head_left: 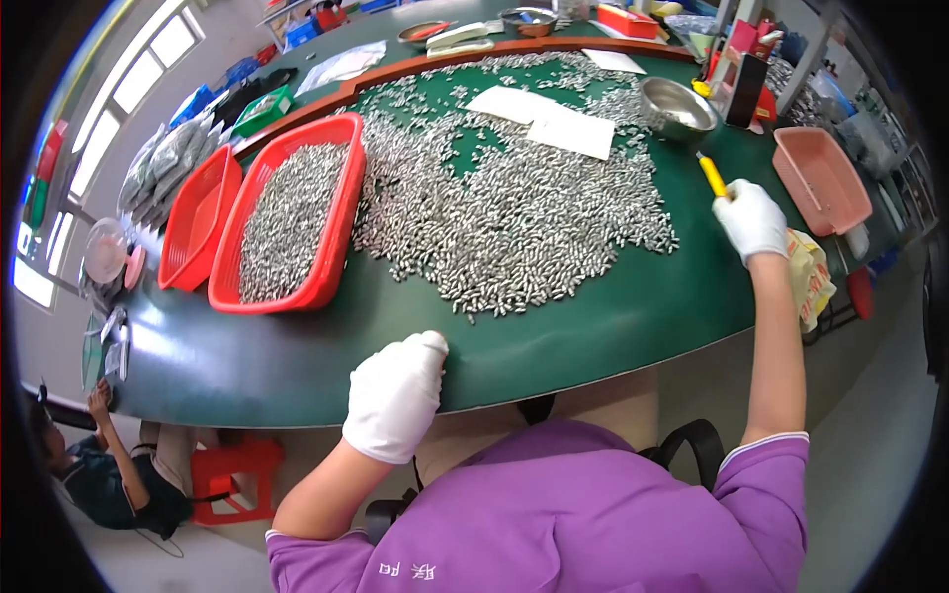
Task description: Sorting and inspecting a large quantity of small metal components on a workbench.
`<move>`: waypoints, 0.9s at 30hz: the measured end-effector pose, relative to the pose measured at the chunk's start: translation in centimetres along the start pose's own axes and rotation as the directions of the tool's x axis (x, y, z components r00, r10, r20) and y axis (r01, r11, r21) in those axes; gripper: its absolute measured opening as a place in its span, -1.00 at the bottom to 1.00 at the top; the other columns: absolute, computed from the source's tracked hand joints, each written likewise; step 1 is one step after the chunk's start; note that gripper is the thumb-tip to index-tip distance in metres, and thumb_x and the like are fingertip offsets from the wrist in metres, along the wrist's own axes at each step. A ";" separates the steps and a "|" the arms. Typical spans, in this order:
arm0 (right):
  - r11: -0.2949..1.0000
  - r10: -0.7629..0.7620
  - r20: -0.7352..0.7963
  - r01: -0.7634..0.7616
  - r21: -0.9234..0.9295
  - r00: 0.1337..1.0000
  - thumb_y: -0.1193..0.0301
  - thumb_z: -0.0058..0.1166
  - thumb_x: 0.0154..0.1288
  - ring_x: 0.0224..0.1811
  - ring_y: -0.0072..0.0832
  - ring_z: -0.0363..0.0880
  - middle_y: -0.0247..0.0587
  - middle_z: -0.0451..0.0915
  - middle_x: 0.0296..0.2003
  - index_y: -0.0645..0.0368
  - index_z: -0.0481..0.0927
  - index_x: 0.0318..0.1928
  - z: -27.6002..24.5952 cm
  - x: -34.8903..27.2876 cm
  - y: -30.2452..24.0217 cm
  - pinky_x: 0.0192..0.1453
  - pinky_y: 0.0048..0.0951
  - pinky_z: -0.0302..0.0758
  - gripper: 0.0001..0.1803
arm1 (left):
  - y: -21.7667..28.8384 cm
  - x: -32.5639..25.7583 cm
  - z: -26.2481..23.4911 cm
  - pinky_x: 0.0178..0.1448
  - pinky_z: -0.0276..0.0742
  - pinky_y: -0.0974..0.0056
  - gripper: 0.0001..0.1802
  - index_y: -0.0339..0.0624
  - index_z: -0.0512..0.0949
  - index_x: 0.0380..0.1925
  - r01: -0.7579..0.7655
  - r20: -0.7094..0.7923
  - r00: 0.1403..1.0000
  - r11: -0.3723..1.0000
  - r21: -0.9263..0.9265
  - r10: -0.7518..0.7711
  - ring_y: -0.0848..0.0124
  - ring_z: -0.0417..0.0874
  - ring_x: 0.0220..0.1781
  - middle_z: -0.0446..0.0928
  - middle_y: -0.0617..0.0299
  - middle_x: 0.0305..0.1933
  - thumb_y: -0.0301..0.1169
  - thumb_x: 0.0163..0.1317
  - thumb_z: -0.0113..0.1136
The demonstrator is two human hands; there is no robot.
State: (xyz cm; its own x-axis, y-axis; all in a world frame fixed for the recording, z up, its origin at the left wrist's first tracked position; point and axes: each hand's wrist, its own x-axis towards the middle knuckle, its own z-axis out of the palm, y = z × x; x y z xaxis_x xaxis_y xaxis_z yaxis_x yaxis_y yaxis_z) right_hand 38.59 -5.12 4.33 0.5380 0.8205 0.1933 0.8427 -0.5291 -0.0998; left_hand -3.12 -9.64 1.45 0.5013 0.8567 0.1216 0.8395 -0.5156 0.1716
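Note:
A broad heap of small silvery metal pieces (pixel 534 237) covers the middle of the green tabletop (pixel 297 366). At the table's front edge is my left hand (pixel 397 395), white-gloved and closed; whatever it may hold is hidden. My right hand (pixel 751 221), also gloved, is closed around a slim yellow tool (pixel 711 176) with a grey tip. That tip points away to the far left, over the table to the right of the heap. White paper sheets (pixel 571 131) lie on the heap. A red basket (pixel 219 282) full of the same pieces stands left of it.
Another red basket (pixel 201 219) is beside the full one. A metal bowl (pixel 678 109) and pink tray (pixel 820 183) lie to the right, with a yellow bag (pixel 813 282) at the edge. A brown rim (pixel 494 47) bounds the back. Another person (pixel 124 484) sits at lower left.

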 end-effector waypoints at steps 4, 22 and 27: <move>0.486 -0.204 -0.101 0.190 0.853 0.974 0.15 -0.11 0.35 -0.42 -0.55 0.51 -0.27 0.54 -0.46 0.18 0.44 -0.13 -0.7 -7.6 -1.6 -0.33 -0.50 0.44 -0.66 | -0.9 -0.2 0.0 -0.26 0.49 0.07 -0.87 -0.12 0.43 -0.31 0.040 0.037 0.999 0.999 -0.028 -0.039 0.11 0.59 -0.34 0.53 0.09 -0.41 -0.48 0.09 0.05; 0.468 -0.854 0.154 0.605 0.645 0.497 0.46 -0.02 0.24 -0.62 -0.20 0.53 -0.12 0.53 -0.60 0.01 0.24 0.37 0.7 -21.7 -11.6 -0.46 -0.23 0.53 -0.35 | -1.3 -1.0 -0.4 -0.26 0.52 0.11 -0.91 -0.13 0.51 -0.34 0.133 0.003 0.991 0.981 -0.142 -0.134 0.05 0.61 -0.34 0.57 0.05 -0.43 -0.46 0.14 0.18; 0.508 -0.834 0.150 0.634 0.583 0.531 0.47 0.03 0.20 -0.66 -0.27 0.49 -0.19 0.49 -0.64 -0.01 0.27 0.36 0.5 -22.3 -12.3 -0.54 -0.26 0.50 -0.33 | -1.3 -1.0 -0.3 -0.28 0.51 0.12 -0.91 -0.16 0.50 -0.34 0.133 -0.016 0.990 0.971 -0.197 -0.139 0.04 0.61 -0.35 0.56 0.03 -0.43 -0.46 0.15 0.18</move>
State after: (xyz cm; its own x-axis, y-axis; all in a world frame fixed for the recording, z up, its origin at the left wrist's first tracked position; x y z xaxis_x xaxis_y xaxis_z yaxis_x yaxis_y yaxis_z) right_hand 16.29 -16.79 0.73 -0.4142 0.9093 0.0395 0.7810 0.3774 -0.4976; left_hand -4.75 -9.82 1.37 0.3760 0.9197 0.1125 0.8407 -0.3897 0.3759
